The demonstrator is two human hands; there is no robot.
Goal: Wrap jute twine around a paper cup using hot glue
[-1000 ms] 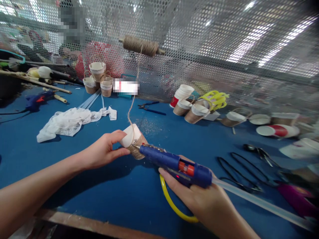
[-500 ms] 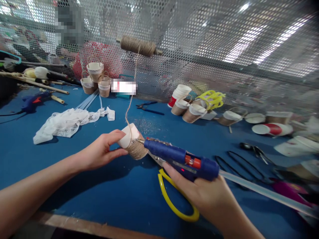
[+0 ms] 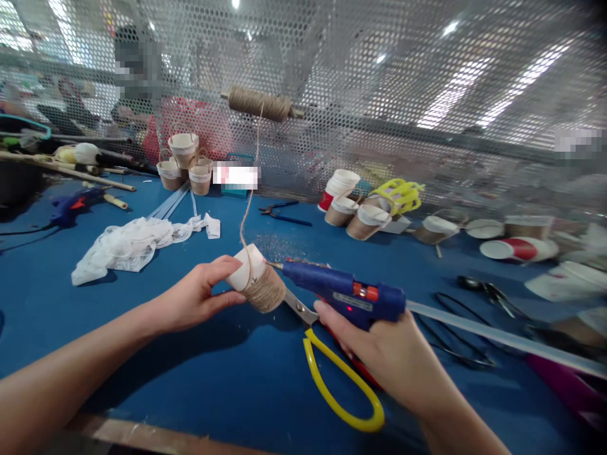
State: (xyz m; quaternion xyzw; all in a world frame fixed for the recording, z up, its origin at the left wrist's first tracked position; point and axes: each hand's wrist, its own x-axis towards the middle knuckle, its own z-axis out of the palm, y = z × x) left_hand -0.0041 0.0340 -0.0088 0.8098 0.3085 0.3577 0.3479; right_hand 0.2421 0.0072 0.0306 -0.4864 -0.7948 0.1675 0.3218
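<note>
My left hand (image 3: 202, 294) grips a white paper cup (image 3: 243, 270) by its bare end, fingers and thumb on either side. Twine (image 3: 264, 292) is wound around the other part of the cup, and a strand runs up to a twine spool (image 3: 260, 103). In my right hand (image 3: 374, 344) is a blue glue gun (image 3: 344, 291), its nozzle at the cup's edge near the twine; I cannot tell if it touches. A clear glue stick (image 3: 474, 332) sticks out of its back. Beneath the gun lie scissors (image 3: 344, 395) with yellow handles, their blades partly behind the cup.
Finished twine-wrapped cups (image 3: 184, 150) stand at the back left, beside white lace (image 3: 128, 249). Blue pliers (image 3: 287, 215) lie behind the cup. More wrapped cups (image 3: 367, 221) and a red-and-white cup (image 3: 519, 248) are on the right. A second glue gun (image 3: 73, 205) rests far left.
The glue gun's nozzle has moved from the twine's edge toward the cup's far side. The cup is slightly turned, showing more twine. The whole view has shifted a little.
</note>
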